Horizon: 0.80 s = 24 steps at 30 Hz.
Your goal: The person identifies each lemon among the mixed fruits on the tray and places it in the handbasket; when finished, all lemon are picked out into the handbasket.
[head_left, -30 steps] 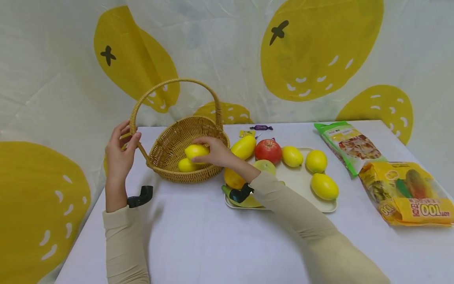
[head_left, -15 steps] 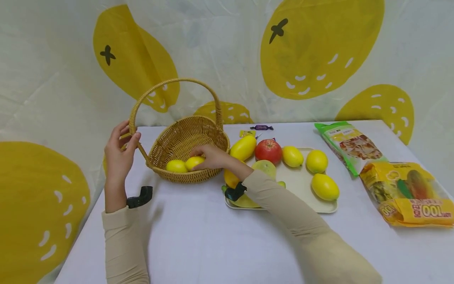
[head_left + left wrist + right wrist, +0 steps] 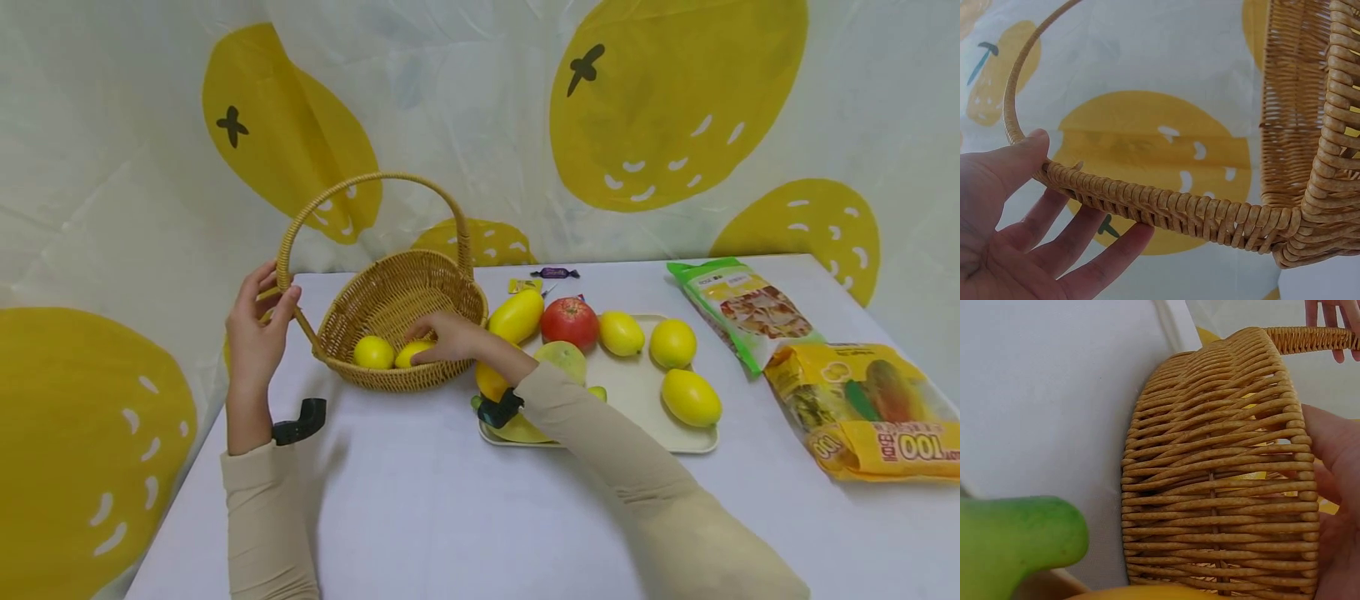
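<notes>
On the white table (image 3: 420, 517), a wicker basket (image 3: 390, 308) fronts a lemon-print backdrop (image 3: 675, 108).

Both hands reach forward, left hand (image 3: 258, 329) fingers curled, right hand (image 3: 450, 336) lowered

Tan wicker basket (image 3: 390, 304), yellow lemons (image 3: 373, 352)

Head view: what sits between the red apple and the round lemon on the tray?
In the head view, one lemon lies on the tray between the red apple and the round lemon.
</notes>
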Motion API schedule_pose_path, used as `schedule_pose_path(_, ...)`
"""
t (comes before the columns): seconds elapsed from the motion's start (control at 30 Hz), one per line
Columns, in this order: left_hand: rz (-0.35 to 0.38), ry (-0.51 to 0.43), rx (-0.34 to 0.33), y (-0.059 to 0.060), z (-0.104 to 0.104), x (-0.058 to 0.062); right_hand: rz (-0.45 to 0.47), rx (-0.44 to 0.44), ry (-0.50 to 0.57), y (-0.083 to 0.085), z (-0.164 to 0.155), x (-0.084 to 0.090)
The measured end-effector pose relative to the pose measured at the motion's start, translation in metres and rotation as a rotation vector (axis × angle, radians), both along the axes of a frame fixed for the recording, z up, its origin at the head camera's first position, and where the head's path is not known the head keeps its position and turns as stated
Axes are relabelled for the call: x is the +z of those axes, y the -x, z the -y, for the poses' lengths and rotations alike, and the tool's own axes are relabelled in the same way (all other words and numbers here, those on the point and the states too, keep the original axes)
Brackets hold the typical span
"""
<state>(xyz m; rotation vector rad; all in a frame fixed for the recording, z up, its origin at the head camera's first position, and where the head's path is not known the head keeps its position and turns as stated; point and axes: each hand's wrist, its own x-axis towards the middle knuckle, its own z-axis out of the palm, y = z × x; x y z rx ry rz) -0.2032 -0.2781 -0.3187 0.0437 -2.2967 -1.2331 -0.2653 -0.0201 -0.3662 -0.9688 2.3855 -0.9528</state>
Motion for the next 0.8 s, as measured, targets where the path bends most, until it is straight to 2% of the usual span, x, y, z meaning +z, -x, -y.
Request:
schedule_pose_path(0.13, 0.001, 0.004, 0.008, 0.000, 0.000, 0.000, -0.013, -0.001, 0.052, -0.003, -0.005, 0.001)
schedule_pose_path(0.53, 0.030, 0.014, 0.011, -0.001, 0.000, 0.001, 0.006, -0.021, 0.318, -0.021, -0.033, 0.005)
schedule_pose_path(0.8, 0.023, 0.009, 0.008, 0.000, -0.001, 0.001, -0.007, -0.087, 0.332, -0.048, -0.060, 0.025)
